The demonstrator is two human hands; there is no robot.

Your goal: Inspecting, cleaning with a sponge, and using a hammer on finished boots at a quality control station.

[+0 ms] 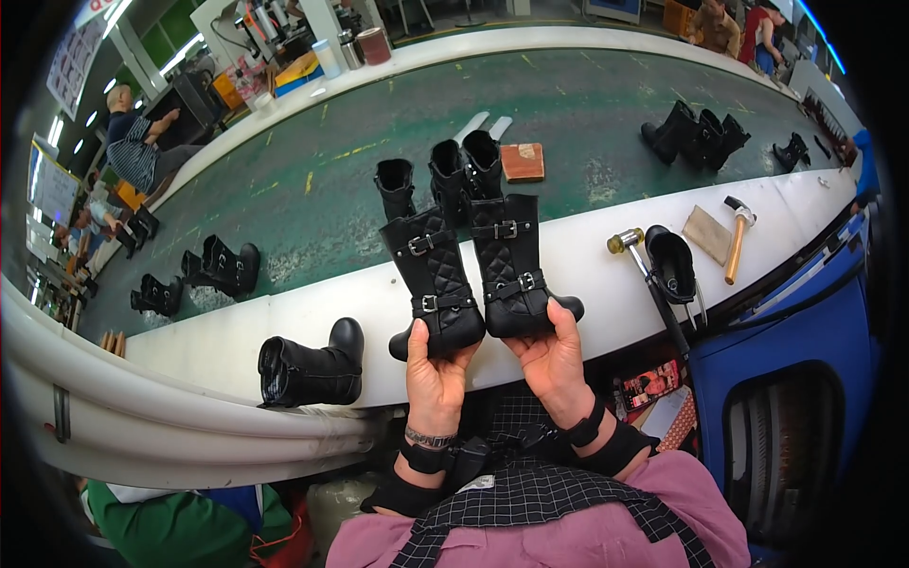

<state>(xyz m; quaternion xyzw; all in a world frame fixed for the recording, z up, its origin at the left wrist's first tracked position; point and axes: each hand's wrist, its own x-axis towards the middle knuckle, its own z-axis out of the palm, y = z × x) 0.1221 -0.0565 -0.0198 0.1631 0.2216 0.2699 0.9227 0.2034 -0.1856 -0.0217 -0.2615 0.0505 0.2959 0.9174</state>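
Observation:
My left hand [436, 379] grips a black boot [431, 275] by its heel end, thumb on the side. In my right hand [552, 358] is a matching black boot [511, 270], held the same way. The two stand side by side with shafts pointing away from me, showing quilted panels and buckled straps. Just beyond their tops stand several more black boots [447, 170] on the green conveyor. A single black boot [317, 364] lies on its side on the white ledge to my left. Another boot [670, 263] rests on the ledge to my right.
By the right boot lie a black-handled mallet [647, 284], a wooden-handled hammer [736, 241] and a tan block [706, 235]. A reddish-brown block [523, 162] sits on the green conveyor [597, 114]. More boots [696, 135] stand far right and left. A blue machine [786, 369] borders my right; people work beyond.

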